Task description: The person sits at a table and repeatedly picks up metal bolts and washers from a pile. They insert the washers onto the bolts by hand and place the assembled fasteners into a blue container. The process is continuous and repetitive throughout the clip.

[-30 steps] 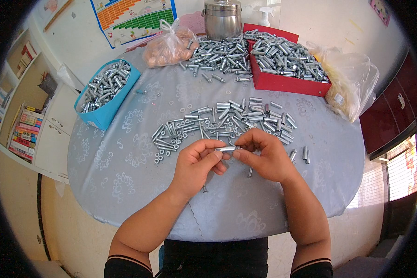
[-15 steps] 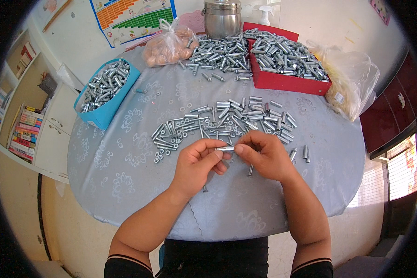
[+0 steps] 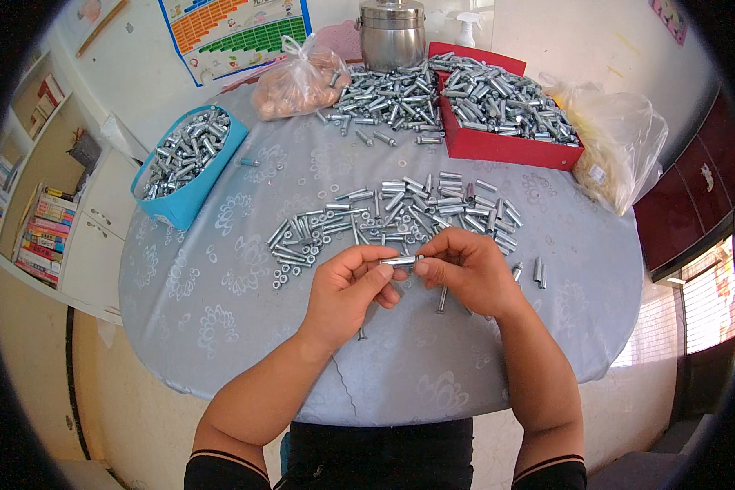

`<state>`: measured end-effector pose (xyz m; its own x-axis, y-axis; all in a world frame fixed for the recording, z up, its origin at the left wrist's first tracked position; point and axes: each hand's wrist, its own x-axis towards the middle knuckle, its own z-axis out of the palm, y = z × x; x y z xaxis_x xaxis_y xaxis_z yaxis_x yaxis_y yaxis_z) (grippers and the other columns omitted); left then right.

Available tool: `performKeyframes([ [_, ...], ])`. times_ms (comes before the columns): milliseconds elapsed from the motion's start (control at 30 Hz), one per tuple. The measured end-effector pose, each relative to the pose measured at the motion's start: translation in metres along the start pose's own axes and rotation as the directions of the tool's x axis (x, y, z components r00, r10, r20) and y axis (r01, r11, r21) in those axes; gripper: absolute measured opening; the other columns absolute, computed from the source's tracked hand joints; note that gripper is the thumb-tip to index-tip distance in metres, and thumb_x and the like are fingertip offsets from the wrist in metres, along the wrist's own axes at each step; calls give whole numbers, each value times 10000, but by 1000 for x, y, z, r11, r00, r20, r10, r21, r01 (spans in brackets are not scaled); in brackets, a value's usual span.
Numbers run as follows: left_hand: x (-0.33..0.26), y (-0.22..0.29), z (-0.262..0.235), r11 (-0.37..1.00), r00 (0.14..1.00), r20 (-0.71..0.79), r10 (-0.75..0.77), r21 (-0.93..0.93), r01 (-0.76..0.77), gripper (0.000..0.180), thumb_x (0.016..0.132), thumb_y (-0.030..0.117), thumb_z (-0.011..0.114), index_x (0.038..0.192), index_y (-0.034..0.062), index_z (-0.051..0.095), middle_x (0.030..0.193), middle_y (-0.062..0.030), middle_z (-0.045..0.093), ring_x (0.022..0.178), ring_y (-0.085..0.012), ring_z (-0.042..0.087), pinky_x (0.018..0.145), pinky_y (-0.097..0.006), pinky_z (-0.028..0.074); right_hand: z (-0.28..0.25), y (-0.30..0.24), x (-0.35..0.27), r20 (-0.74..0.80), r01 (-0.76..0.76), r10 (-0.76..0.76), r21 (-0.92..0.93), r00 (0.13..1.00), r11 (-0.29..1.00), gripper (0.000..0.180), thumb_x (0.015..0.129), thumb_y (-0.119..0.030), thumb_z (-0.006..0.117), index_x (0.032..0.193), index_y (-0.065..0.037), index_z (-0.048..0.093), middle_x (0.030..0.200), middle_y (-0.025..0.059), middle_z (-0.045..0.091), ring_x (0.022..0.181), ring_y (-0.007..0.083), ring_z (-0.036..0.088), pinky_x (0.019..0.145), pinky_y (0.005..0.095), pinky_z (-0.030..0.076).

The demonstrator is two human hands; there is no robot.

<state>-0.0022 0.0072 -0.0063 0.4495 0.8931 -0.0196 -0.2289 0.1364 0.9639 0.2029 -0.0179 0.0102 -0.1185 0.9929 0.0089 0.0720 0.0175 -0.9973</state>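
Note:
My left hand (image 3: 345, 287) pinches a silvery expansion bolt (image 3: 399, 262) between thumb and forefinger, keeping it nearly level above the table. At the bolt's right end, the thumb and forefinger of my right hand (image 3: 472, 273) close on a small metal piece that looks like a nut (image 3: 419, 259). Just beyond both hands lies a loose pile of metal sleeves (image 3: 449, 198), bolts and nuts. Several loose nuts (image 3: 284, 273) sit at the pile's left edge. Below my right hand a single bolt (image 3: 442, 300) shows, partly hidden; another bolt tip (image 3: 362, 333) shows below the left.
A blue box (image 3: 189, 198) of bolts stands at the left. A red box (image 3: 506, 153) heaped with bolts is at the back right, beside a bolt heap (image 3: 392, 96), a steel pot (image 3: 393, 37) and two plastic bags. Two sleeves (image 3: 540, 272) lie right of my right hand.
My right fingertips have shifted slightly at the bolt's right end, so the small piece there shows more. My left hand keeps its hold almost in place.

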Motion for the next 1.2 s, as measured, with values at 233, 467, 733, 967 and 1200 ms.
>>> performKeyframes([
  [233,-1,1,1,1000,999,31,13,16,-14,238,936,75,575,1161,-2,601,935,-115,689,688,-114,638,625,-250,551,-1,2,1,-8,16,-16,32,1000,999,114,887,-99,681,912,2,633,749,26,636,668,81,581,607,225,472],
  [467,-2,1,3,1000,998,66,3,13,-4,248,934,70,579,1171,-2,583,948,-124,690,698,-119,643,641,-252,551,3,-1,2,-38,25,-21,114,999,993,125,897,-99,667,959,4,635,775,19,632,658,76,567,592,225,469],
  [733,-1,-1,2,999,998,56,18,43,-20,230,947,84,568,1159,-5,585,948,-123,689,708,-121,645,646,-252,548,1,-2,2,-34,-10,15,153,999,988,129,885,-98,677,963,-2,642,789,4,627,665,70,566,595,215,462],
  [967,0,0,2,996,998,-32,51,70,-48,219,954,105,559,1143,-2,594,936,-119,689,689,-119,636,629,-252,541,-10,-3,-1,37,-70,67,100,997,993,126,878,-116,687,929,-8,647,726,5,612,637,73,561,559,221,443],
  [1200,1,6,-1,991,965,-229,124,75,-110,194,950,94,562,1118,9,610,911,-85,690,652,-78,597,593,-225,504,-29,-13,-2,140,-170,165,22,976,985,156,914,-155,641,954,-4,642,749,55,641,664,126,609,604,261,487],
])
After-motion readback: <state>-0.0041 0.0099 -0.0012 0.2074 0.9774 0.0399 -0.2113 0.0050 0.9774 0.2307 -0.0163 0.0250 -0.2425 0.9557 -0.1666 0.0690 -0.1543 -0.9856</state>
